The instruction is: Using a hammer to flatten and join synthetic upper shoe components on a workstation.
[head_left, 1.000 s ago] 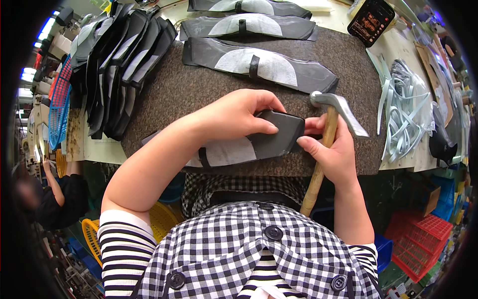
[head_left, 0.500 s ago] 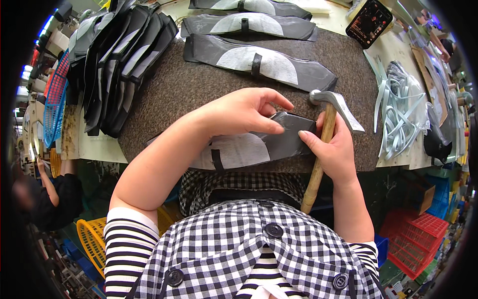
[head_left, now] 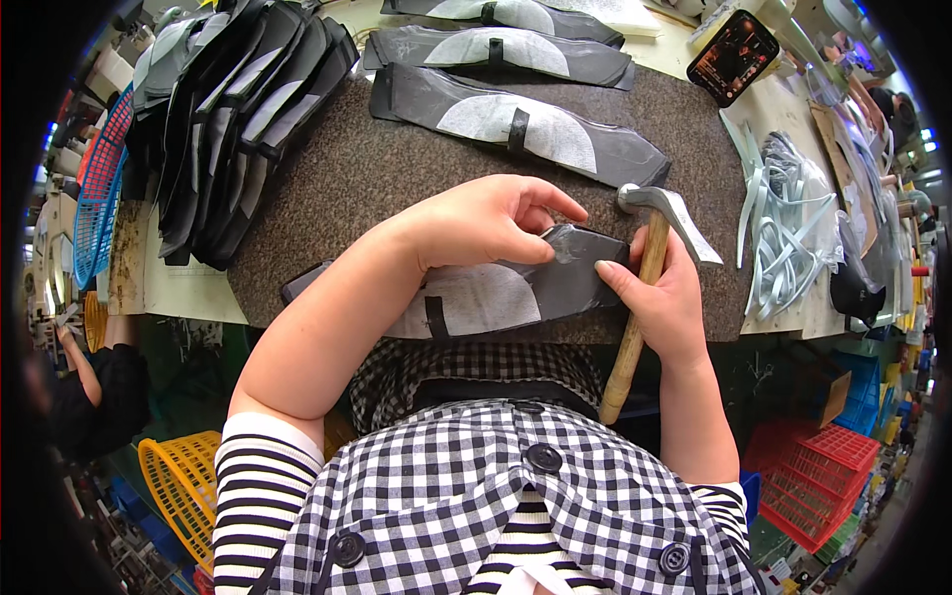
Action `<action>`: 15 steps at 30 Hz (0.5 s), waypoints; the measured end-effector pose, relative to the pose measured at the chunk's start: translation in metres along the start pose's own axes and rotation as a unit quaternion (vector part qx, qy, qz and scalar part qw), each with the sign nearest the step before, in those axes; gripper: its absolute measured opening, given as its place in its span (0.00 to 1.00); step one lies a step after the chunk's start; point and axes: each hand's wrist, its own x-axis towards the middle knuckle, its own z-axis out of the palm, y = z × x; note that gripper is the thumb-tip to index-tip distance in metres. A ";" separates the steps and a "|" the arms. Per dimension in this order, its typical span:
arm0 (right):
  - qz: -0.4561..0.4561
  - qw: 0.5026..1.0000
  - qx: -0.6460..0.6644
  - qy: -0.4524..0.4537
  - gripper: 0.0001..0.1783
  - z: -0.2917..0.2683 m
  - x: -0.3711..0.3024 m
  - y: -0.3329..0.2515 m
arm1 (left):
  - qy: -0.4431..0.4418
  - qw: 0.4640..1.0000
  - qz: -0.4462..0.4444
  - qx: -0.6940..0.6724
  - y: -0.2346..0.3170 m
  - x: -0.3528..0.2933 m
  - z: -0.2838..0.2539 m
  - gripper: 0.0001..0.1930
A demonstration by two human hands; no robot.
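A dark grey leather-like panel [head_left: 575, 291] with a whitish half-round patch and a short black strip lies in front of me, near the table's front edge. My left hand [head_left: 493, 223] is closed at its far edge, thumb on the panel, forefinger stretched out above it and the other fingers curled. A shiny, wrinkled spot shows beside that thumb. My right hand [head_left: 666, 297] grips the wooden handle of a hammer [head_left: 635, 327], its metal head pointing away from me. The right thumb rests against the panel's right end.
Similar panels [head_left: 516, 124] lie in a row beyond my hands on the brown mat [head_left: 327, 188]. A pile of panels [head_left: 248, 129] stands left. At right are a phone [head_left: 734, 58] and pale straps [head_left: 788, 233]. Baskets stand below; a person is at far left.
My left thumb has drawn back slightly to the left, baring more of the shiny spot. My right hand keeps its hold on the hammer. The whole view has shifted a little.
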 end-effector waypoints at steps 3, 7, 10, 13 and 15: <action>0.063 0.998 -0.030 -0.003 0.20 -0.004 0.000 0.001 | -0.005 1.000 0.015 0.001 -0.002 0.001 -0.004 0.29; 0.006 0.978 -0.190 0.088 0.19 -0.019 0.004 -0.010 | -0.016 0.999 0.048 -0.004 -0.013 0.002 -0.009 0.29; 0.005 0.936 -0.343 0.082 0.24 -0.040 0.017 -0.007 | -0.023 0.996 0.083 -0.008 -0.016 0.002 -0.010 0.29; 0.005 0.881 -0.467 0.076 0.27 -0.053 0.027 -0.005 | -0.025 0.999 0.046 0.007 -0.009 0.000 -0.012 0.30; 0.004 0.860 -0.506 0.063 0.26 -0.058 0.031 -0.008 | -0.027 0.998 0.047 0.008 -0.008 0.001 -0.012 0.29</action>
